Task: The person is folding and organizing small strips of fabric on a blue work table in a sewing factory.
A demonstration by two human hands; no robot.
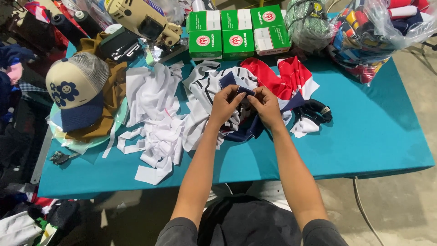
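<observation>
Together over the middle of the teal table (378, 132), both hands pinch one navy scrap (242, 91): the left hand (224, 107) grips its left edge, the right hand (265, 105) its right edge, fingertips almost touching. Under them lies a heap of striped white cloth (205, 86), with red cloth (277, 77) just behind. White offcuts (152, 132) spread to the left, near a cap (75, 89) resting on brown fabric (111, 95). Three green boxes (237, 34) stand at the far edge, beside a cutting machine (143, 18). Black scissors (316, 111) lie right of the hands
</observation>
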